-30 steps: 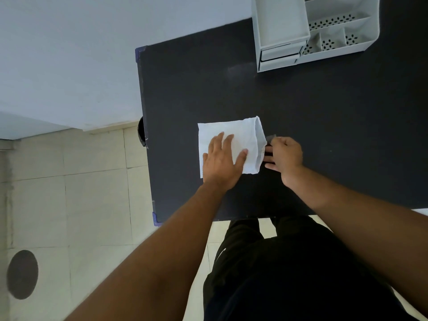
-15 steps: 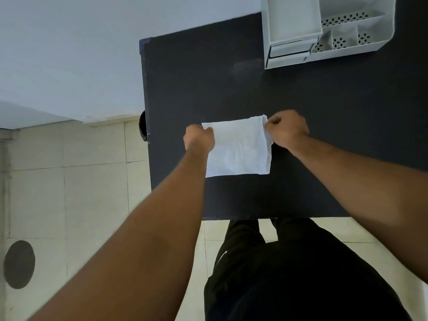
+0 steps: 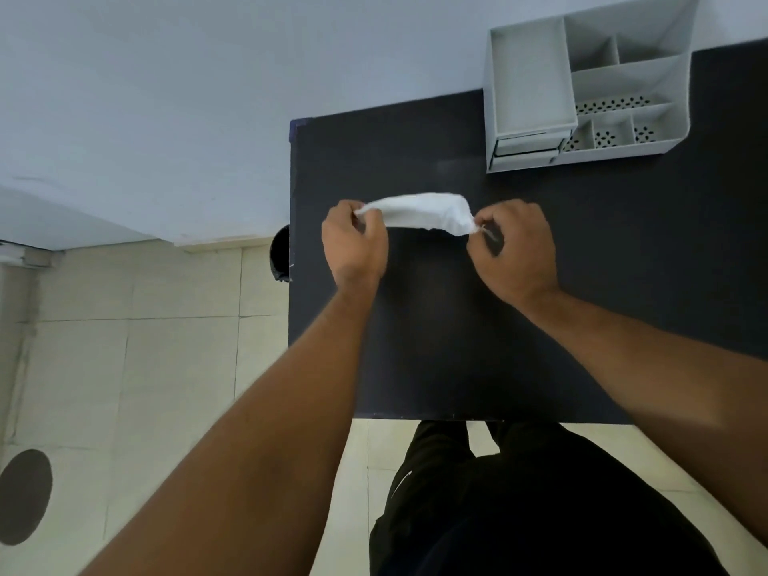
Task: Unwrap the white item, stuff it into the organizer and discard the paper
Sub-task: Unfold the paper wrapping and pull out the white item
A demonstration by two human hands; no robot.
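Grip state: both hands are closed on one white sheet, which is stretched between them above a black table. The left hand pinches the sheet's left end, with the fingers curled inward against the thumb. The right hand pinches the right end, its fingertips bunched on a twisted corner. A thin pale strip shows just under that pinch; what it is cannot be told.

Sheet position: the sheet spans the gap between the two grips as a narrow, crumpled band seen nearly edge-on. It is fuller toward the right-hand grip and tapers toward the left-hand grip. Whether it touches the table, and whether anything is wrapped inside it, cannot be told.

Surroundings: a grey organizer stands on the table beyond the right-hand grip and well apart from it. It has one large open compartment on its left, a drawer front below that, and several smaller compartments on its right, some with perforated floors. A dark round container shows at the table edge, near the left-hand grip on its outer side, partly hidden by the table. Behind the grips, toward the person, are both bare forearms and black trousers over a tiled floor.
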